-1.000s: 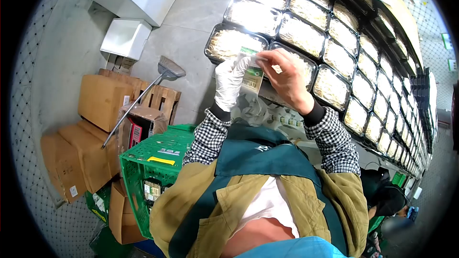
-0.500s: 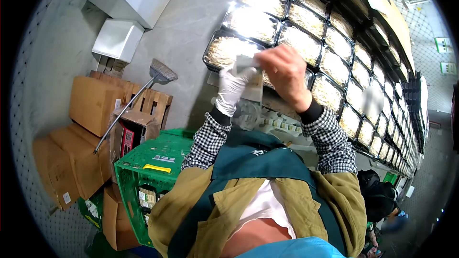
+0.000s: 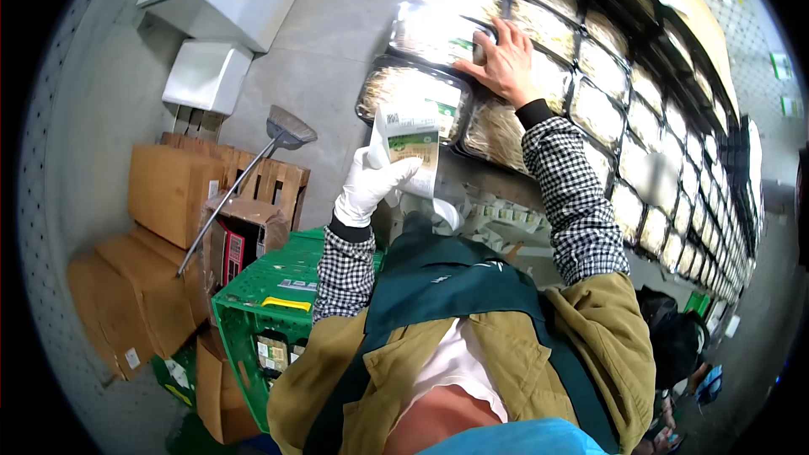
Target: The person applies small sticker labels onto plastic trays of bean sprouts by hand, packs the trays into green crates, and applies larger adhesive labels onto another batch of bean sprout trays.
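My left hand (image 3: 364, 189), in a white glove, grips a strip of printed labels (image 3: 413, 150) with green and tan patches; its backing paper curls down below. My bare right hand (image 3: 506, 66) lies with fingers spread on the right end of a clear-topped black tray (image 3: 425, 34) of pale, stringy food. Part of a label shows beside its fingertips. Nearer to me, another tray (image 3: 396, 88) carries a label (image 3: 444, 101) at its right end. A further tray (image 3: 495, 131) sits below my right wrist.
Rows of similar trays (image 3: 632, 156) stretch to the right. On my left stand a green crate (image 3: 278, 286) with packs inside, cardboard boxes (image 3: 173, 194), a wooden pallet (image 3: 274, 177) and a broom (image 3: 289, 128). White bins (image 3: 206, 76) stand farther back.
My right hand has moved away from the label strip, up onto the tray behind. The left hand has come down and left with the strip. A label now shows on the nearest tray.
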Available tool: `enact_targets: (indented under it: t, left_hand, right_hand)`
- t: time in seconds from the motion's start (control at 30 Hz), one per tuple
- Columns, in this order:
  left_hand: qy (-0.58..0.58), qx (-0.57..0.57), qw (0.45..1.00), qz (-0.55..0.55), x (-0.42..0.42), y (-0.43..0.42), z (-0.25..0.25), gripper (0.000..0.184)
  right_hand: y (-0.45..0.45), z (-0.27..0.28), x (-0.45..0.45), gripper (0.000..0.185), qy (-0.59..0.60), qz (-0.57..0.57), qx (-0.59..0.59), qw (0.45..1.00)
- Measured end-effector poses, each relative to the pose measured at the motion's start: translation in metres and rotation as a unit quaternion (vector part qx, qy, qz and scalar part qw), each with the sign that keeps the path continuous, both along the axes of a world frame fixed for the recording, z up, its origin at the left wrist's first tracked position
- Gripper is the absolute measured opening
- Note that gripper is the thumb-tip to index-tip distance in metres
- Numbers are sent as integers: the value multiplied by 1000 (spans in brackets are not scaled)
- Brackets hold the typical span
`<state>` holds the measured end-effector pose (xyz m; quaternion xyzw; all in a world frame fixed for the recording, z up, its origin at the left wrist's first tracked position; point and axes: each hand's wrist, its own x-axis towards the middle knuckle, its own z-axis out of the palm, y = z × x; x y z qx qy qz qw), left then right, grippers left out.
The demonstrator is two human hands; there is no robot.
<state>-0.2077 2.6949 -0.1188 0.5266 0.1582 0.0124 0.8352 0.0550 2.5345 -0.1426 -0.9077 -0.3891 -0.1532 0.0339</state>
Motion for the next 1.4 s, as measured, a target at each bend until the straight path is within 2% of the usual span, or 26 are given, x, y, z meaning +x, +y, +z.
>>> enact_targets:
  t: [0.03, 0.07, 0.1, 0.13, 0.17, 0.2, 0.23, 0.3, 0.4, 0.47, 0.5, 0.57, 0.63, 0.7, 0.77, 0.83, 0.9, 1.0, 1.1, 1.13, 1.17, 1.2, 1.27, 1.3, 1.37, 1.4]
  left_hand:
    - [14, 23, 1000, -9, 4, -2, -4, 28]
    - [14, 41, 999, -10, 8, -5, -8, 29]
    - [15, 55, 998, -20, 14, -9, -11, 30]
    - [19, 33, 999, -30, 17, -14, -4, 32]
    - [-36, 15, 999, -20, 21, -18, -11, 34]
    - [-18, 87, 993, -72, 21, -12, 0, 34]
    - [-60, 157, 986, 19, 23, -22, 5, 30]
    - [-162, 116, 974, 104, 31, -37, 13, 24]
    - [-184, -8, 972, 147, 37, -63, 41, 9]
    - [-239, 160, 946, 153, 50, -82, 10, 19]
    - [-236, 188, 944, 132, 52, -90, 8, 18]
    - [-123, 63, 989, -48, 45, -97, 21, 17]
    - [-50, -30, 991, -118, 36, -85, 17, 17]
    - [-59, -92, 992, -59, 20, -51, -4, 19]
    - [-27, 70, 997, 26, -5, -8, 9, 26]
    - [-8, 49, 993, 109, -30, 26, 31, 30]
    - [-134, -4, 964, 228, -44, 41, 37, 35]
    - [-36, 68, 982, 175, -55, 59, 26, 40]
    - [-43, 118, 985, 122, -26, 48, 15, 27]
    - [-13, 78, 991, 109, -16, 41, 7, 25]
    - [15, 39, 995, 95, -4, 33, 5, 23]
    - [53, 76, 995, 49, 10, 30, 7, 23]
    - [69, 93, 993, -11, 32, 20, 15, 26]
    - [-11, 125, 992, -2, 40, 17, -15, 35]
    - [-108, 90, 981, 131, 59, -9, 28, 45]
    - [-135, 87, 980, 116, 66, -9, 33, 51]
  right_hand:
    - [-1, 11, -4, 75, 132, -12, -22, 991]
    - [0, 51, -30, 67, 382, 4, 59, 922]
    - [-7, 66, -51, 52, 554, 98, 217, 797]
    - [-12, 77, -76, 39, 576, 182, 281, 746]
    - [-18, 96, -107, 32, 544, 159, 262, 782]
    - [-21, 99, -129, 25, 428, 91, 181, 881]
    - [-20, 85, -147, 19, 293, 145, 332, 885]
    - [-28, 97, -167, 19, 174, 151, 393, 890]
    - [-38, 134, -173, 16, 45, 129, 330, 934]
    - [-45, 136, -156, 12, -27, 156, 270, 950]
    - [-48, 141, -148, 10, -47, 169, 228, 958]
    - [-40, 147, -114, 11, -76, 227, 358, 902]
    - [-34, 139, -70, 10, 50, 114, 529, 839]
    - [-14, 129, -18, 11, 274, 31, 653, 705]
    - [13, 81, 38, 18, 361, -22, 592, 721]
    - [42, 27, 84, 27, 300, -84, 517, 798]
    - [58, -1, 105, 35, 193, -99, 416, 883]
    - [61, -17, 103, 58, 23, -140, 94, 985]
    - [37, -4, 92, 69, -112, -35, 11, 993]
    - [34, 4, 87, 75, 25, -39, -44, 998]
    - [36, 33, 64, 76, 252, -12, -20, 967]
    - [34, 58, 34, 73, 498, 102, 131, 851]
    - [28, 101, -33, 54, 592, 256, 229, 729]
    - [26, 112, -58, 35, 589, 246, 263, 723]
    - [16, 133, -91, 22, 390, 206, 245, 863]
    - [12, 137, -93, 19, 332, 213, 271, 878]
